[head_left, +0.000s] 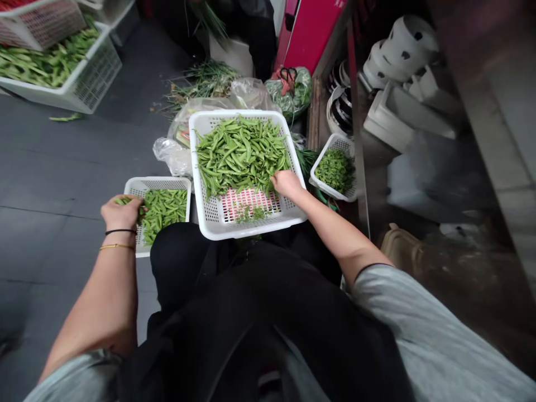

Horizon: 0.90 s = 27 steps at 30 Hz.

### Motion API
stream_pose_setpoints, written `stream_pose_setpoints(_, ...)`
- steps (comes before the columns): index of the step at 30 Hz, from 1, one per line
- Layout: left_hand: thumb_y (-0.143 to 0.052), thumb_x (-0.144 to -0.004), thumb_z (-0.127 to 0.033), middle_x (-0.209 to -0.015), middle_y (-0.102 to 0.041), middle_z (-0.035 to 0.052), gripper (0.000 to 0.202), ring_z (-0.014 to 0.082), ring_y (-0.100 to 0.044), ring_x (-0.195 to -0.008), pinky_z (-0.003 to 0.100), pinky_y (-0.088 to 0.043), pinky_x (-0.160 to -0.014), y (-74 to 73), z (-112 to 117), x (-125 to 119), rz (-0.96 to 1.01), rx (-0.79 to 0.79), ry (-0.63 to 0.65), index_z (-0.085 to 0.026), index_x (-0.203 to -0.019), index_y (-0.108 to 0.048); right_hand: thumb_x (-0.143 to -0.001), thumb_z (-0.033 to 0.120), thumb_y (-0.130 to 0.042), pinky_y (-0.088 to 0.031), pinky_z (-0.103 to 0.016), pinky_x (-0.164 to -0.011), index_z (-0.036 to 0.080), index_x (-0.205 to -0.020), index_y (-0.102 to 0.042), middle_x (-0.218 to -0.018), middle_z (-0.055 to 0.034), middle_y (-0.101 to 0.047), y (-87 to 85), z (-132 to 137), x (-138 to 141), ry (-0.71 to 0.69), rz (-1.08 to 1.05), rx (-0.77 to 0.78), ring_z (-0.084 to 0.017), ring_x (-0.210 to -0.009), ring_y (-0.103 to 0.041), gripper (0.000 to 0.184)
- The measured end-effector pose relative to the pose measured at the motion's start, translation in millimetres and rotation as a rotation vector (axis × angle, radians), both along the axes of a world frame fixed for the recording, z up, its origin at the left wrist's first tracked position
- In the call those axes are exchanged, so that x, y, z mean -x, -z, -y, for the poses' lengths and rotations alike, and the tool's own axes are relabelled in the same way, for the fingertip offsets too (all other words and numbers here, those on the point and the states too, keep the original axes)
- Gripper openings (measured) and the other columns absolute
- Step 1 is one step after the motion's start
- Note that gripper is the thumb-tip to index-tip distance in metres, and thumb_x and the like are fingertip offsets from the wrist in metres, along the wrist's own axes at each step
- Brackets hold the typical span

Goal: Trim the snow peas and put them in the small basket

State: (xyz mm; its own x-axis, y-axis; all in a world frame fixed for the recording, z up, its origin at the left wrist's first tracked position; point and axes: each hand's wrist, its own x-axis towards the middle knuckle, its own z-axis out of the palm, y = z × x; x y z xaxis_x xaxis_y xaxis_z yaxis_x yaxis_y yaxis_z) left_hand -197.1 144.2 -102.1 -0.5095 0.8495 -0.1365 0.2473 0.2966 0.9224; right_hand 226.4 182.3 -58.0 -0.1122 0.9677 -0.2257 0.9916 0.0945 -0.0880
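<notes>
Pea pods (240,153) heap in the large basket (209,218), lying every way. The right hand (287,183) digs into their near edge, grip unclear, with bare basket floor beside it. The left hand (121,212) is closed round several pods (122,200) at the small basket's (142,184) left rim.

Left hand (121,213) clutches pods (122,200) over small basket (158,181) (right hand (286,183) touches heap (240,151)).

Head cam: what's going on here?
A seated person is working with two bare hands. The left hand is closed around a few pods over the small left basket, partly filled with green pods. The right hand rests on the near edge of the pod pile in the large white basket by the knees; its grip is unclear. A small right basket holds green bits.
</notes>
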Motion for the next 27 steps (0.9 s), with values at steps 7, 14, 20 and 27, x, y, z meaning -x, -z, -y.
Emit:
stream_pose_setpoints(7, -0.086, -0.046, -0.022, -0.048, -0.050, -0.0042, 0.034, 0.0097, -0.049, -0.042, 0.024, -0.034, -0.040, 24.9, -5.7, 31.3, -0.182, 0.019, 0.156, -0.021, -0.058, -0.054, -0.088, 0.026, -0.049, -0.046, -0.031, -0.080, 0.008, -0.101, -0.065, -0.100, -0.0209, -0.068, 19.1, -25.8, 7.8, 0.104, 0.073, 0.009, -0.027, -0.095, -0.065, 0.027)
stream_pose_setpoints(14, -0.068, -0.075, -0.038, -0.069, -0.069, 0.0026, 0.018, 0.0091, -0.055, -0.049, 0.025, -0.045, -0.045, -59.4, 41.4, -76.6, 0.264, -0.129, 0.211, -0.020, -0.079, -0.071, -0.086, 0.028, -0.050, -0.044, -0.024, -0.067, 0.014, -0.082, -0.060, -0.073, -0.0049, -0.065, -21.2, 34.5, -3.9, 0.027, -0.592, -0.146, -0.014, -0.068, -0.059, 0.017)
stream_pose_setpoints(20, -0.078, -0.064, -0.041, -0.060, -0.066, 0.0056, 0.034, 0.0086, -0.055, -0.043, 0.018, -0.042, -0.038, -80.2, 70.1, -196.6, 0.796, 0.235, 0.545, -0.010, -0.078, -0.070, -0.092, 0.027, -0.046, -0.045, -0.027, -0.072, 0.019, -0.082, -0.061, -0.082, -0.0063, -0.065, -37.5, 115.7, 28.2, -0.614, -0.650, -0.353, -0.015, -0.077, -0.058, 0.020)
stream_pose_setpoints(27, -0.083, -0.057, -0.029, -0.051, -0.061, 0.0010, 0.026, 0.0063, -0.050, -0.039, 0.016, -0.041, -0.038, -85.2, 82.1, -203.9, 0.796, 0.245, 0.596, -0.011, -0.073, -0.071, -0.093, 0.029, -0.048, -0.047, -0.028, -0.076, 0.019, -0.090, -0.063, -0.090, -0.0057, -0.065, -44.6, 125.4, 24.3, -0.882, -0.722, -0.293, -0.014, -0.085, -0.060, 0.018)
